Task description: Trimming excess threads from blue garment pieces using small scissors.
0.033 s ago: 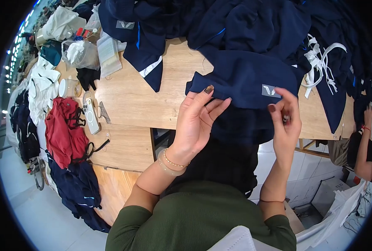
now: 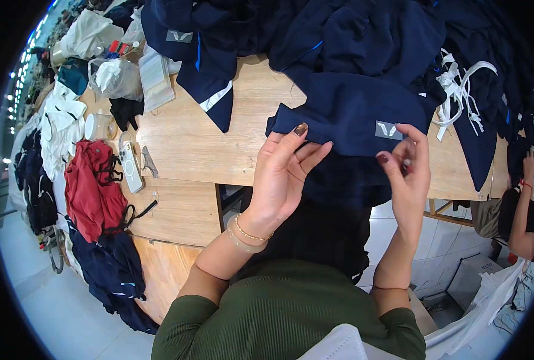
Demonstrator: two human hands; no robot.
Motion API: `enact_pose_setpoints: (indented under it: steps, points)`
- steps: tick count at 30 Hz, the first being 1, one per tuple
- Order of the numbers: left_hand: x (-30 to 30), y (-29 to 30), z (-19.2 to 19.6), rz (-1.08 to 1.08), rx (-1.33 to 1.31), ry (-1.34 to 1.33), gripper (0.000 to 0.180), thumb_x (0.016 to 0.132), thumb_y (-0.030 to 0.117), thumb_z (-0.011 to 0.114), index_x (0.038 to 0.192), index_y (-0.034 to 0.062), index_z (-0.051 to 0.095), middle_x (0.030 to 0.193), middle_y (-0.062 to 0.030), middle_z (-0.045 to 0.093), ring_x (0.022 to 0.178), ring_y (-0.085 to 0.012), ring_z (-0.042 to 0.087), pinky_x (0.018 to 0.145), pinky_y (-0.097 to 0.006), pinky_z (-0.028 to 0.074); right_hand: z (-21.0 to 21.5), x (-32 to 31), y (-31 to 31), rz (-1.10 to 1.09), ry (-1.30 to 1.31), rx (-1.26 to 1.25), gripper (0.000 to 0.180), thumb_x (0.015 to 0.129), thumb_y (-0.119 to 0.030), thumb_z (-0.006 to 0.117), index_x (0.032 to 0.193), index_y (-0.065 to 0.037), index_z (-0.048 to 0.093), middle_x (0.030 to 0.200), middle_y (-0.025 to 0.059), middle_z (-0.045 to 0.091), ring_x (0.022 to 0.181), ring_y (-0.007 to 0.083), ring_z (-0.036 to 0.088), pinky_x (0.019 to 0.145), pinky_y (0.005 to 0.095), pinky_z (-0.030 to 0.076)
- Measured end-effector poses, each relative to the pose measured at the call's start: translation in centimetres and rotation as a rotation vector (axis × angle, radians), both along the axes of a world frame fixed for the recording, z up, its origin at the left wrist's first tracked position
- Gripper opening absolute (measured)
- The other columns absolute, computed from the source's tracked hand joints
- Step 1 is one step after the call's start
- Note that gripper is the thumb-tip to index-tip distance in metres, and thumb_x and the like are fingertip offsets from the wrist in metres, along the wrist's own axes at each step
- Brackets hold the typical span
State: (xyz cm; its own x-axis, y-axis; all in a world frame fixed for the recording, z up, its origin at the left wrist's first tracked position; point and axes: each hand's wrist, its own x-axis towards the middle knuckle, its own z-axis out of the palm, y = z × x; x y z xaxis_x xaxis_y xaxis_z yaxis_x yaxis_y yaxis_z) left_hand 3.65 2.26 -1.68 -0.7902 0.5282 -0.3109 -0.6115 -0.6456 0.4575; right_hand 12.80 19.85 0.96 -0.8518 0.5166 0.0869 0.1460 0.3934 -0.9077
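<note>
A navy garment piece (image 2: 357, 114) lies spread in front of me, its lower edge lifted toward my hands. With thumb and fingers closed, my left hand (image 2: 285, 174) grips the folded left end of that edge. At the right end is a grey rectangular patch (image 2: 389, 129) with a pale angular mark. My right hand (image 2: 411, 174) is beside it, forefinger at the patch's right edge. Its thumb stands apart from the forefinger, and the other fingers curl in, with small shiny and red spots among them, perhaps nails. Nothing held shows clearly there.
More navy garments (image 2: 363, 36) are heaped at the far side of the wooden table (image 2: 183, 150). White straps (image 2: 459, 90) lie on the right. A phone (image 2: 130, 168), red cloth (image 2: 93, 186) and clear jar (image 2: 100, 126) are on the left. Another person's arm (image 2: 524, 210) shows at far right.
My right thumb has swung left and slightly up, and the right hand has shifted a little. My left hand keeps its grip on the navy garment piece, almost unmoved.
</note>
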Motion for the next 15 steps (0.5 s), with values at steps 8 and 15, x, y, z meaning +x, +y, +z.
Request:
enact_pose_setpoints:
  steps: [8, 15]
  points:
    - [0.6, 0.8, 0.7, 0.034, -0.047, 0.083, 0.011, 0.094, 0.009, 0.057, 0.105, 0.0056, 0.059, 0.096, -0.0042, 0.066, 0.083, -0.0157, 0.067, 0.086, -0.04, 0.057, -0.6, -1.1, -0.9, 0.078, 0.211, 0.158, 0.031, 0.073, -0.006, 0.076, 0.099, -0.003, 0.059, 0.086, 0.0065, 0.055, 0.075, 0.0164, 0.052, 0.062, 0.0258, 0.042]
    - [0.8, 0.9, 1.2, 0.025, -0.073, 0.104, 0.014, 0.095, 0.01, 0.056, 0.107, 0.004, 0.058, 0.097, -0.0059, 0.066, 0.085, -0.0169, 0.068, 0.086, -0.039, 0.058, 0.1, -2.1, -1.2, 0.052, 0.293, 0.398, 0.031, 0.069, -0.007, 0.079, 0.095, -0.004, 0.062, 0.086, 0.0074, 0.058, 0.079, 0.022, 0.054, 0.062, 0.0288, 0.044]
